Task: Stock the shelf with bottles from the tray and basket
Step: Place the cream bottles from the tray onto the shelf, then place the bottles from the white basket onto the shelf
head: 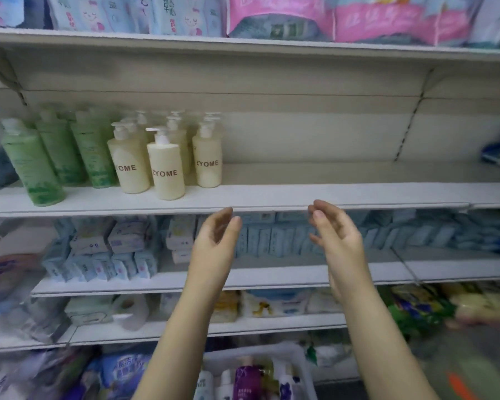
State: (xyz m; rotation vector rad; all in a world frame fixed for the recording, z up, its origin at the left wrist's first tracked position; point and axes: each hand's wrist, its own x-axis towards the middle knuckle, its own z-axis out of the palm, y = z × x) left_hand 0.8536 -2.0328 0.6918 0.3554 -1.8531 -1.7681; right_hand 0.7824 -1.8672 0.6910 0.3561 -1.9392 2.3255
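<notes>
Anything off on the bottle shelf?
One cream pump bottle stands forward of its row, near the front edge of the shelf. The green bottles lean left, possibly just lens distortion. No spill or damage visible.

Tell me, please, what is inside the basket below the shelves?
A purple bottle and white bottles stand in the basket; the frame edge cuts off its lower part.

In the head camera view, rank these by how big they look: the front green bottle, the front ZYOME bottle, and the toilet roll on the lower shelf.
1. front green bottle: looks largest.
2. front ZYOME bottle: somewhat smaller.
3. toilet roll: looks smallest, but it is blurred and sits on another shelf, so its true size is unsure.
</notes>
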